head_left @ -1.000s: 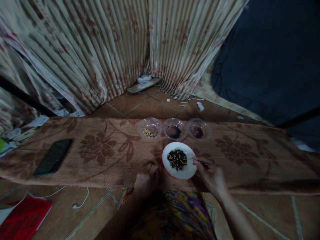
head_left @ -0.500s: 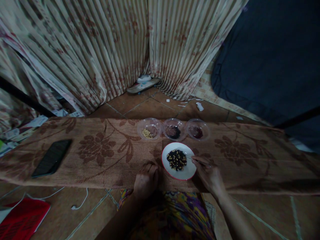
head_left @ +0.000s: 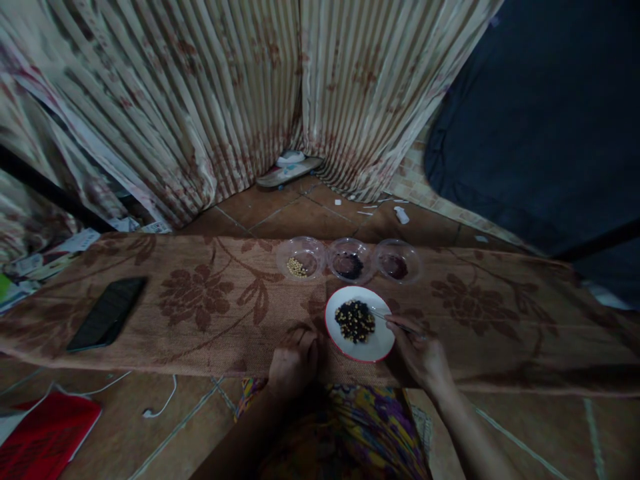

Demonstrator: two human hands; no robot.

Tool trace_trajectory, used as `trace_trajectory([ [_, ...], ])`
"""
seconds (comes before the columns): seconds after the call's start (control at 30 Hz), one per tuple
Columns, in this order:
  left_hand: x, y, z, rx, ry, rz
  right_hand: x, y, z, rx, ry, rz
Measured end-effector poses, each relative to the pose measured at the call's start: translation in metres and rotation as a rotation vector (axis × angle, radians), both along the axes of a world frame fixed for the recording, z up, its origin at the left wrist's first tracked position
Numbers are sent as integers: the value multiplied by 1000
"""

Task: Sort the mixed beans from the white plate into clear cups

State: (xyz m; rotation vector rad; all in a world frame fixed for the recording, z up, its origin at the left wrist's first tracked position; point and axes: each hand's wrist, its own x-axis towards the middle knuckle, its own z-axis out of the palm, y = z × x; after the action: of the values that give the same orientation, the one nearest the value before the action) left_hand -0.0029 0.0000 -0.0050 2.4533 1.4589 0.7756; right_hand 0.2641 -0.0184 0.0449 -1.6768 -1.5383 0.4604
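Note:
A white plate [head_left: 373, 347] with a red rim lies on a brown flowered cloth and holds a heap of dark and pale beans [head_left: 355, 321]. My right hand [head_left: 419, 352] rests just right of the plate, fingers pinched on thin tweezers [head_left: 387, 317] whose tip reaches the heap's right edge. My left hand [head_left: 293, 359] lies curled on the cloth left of the plate, nothing visible in it. Behind the plate stand three clear bowls: pale beans [head_left: 299, 258], dark beans [head_left: 349, 260], reddish beans [head_left: 397, 261].
A black phone [head_left: 107, 313] lies on the cloth [head_left: 210, 300] at far left. A red book [head_left: 47, 437] and a white cable [head_left: 160, 403] are on the tiled floor below. Striped curtains [head_left: 200, 100] and a sandal [head_left: 287, 170] are behind; dark fabric [head_left: 540, 113] at right.
The view has shifted slightly. My right hand with the tweezers has stayed at the plate's right side, the tip nudging a little toward the beans. My left hand has not moved.

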Motion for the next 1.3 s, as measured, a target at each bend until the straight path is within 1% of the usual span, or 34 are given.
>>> trace_trajectory([
  [0.07,0,0,0,-13,6,-9,2,4,3,19,11,-4],
  [0.17,0,1,0,-30,13,-13,2,14,13,25,17,-5],
  [0.27,0,1,-1,-41,9,-13,-1,22,23,-8,-6,11],
  [0.33,0,1,-1,-51,8,-15,-3,22,26,-35,-13,34],
  [0.47,0,1,0,-50,6,-13,-5,14,20,-79,20,60],
  [0.63,0,2,0,-44,5,-20,-5,10,10,-79,45,46],
  [0.93,1,0,4,-23,8,1,-7,13,9,-89,53,43],
  [1.3,1,1,3,-33,-1,0,-6,14,6,-48,28,34],
])
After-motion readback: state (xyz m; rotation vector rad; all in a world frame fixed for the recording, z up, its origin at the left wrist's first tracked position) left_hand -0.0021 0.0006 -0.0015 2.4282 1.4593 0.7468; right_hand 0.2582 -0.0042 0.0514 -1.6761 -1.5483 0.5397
